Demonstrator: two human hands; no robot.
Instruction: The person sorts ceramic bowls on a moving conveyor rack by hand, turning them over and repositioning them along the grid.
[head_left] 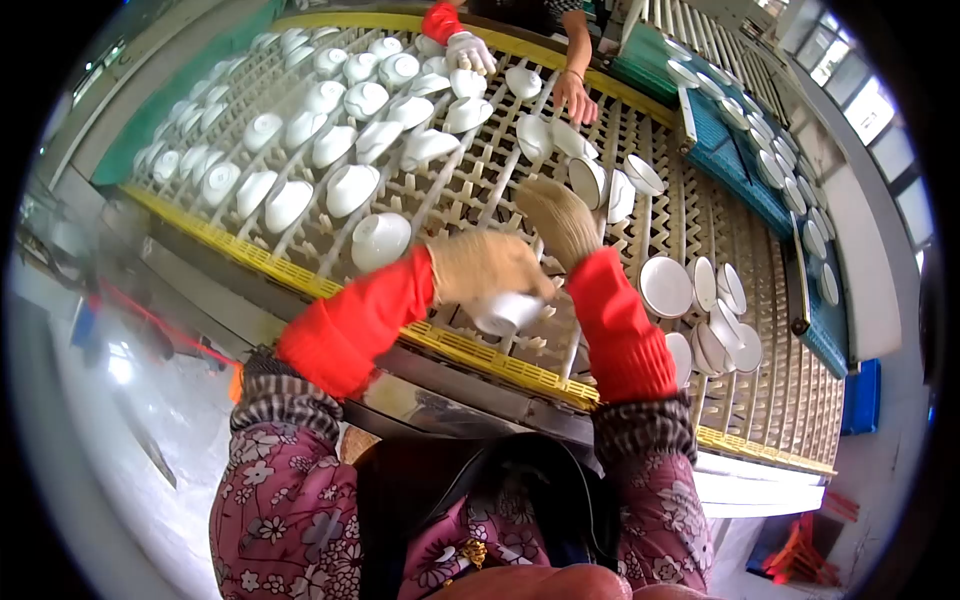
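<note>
My left hand [490, 268], in a tan knitted glove with a red sleeve cuff, is closed on a white bowl [505, 314] near the belt's yellow front edge. The bowl is tilted and slightly blurred. Just above and to the right, my right hand [558, 220], in the same kind of glove, is over the slatted conveyor belt; its fingers are blurred and turned away, so their grip is hidden. Closest to it are tilted white bowls [588, 183]. Another white bowl [380, 241] lies left of my left hand.
Many white bowls [352, 190] lie across the conveyor's left part; several more [666, 287] stand or lean on its right. Across the belt, another person's gloved hand [468, 55] and bare hand [575, 98] are among bowls. A blue belt [735, 170] carries bowls at right.
</note>
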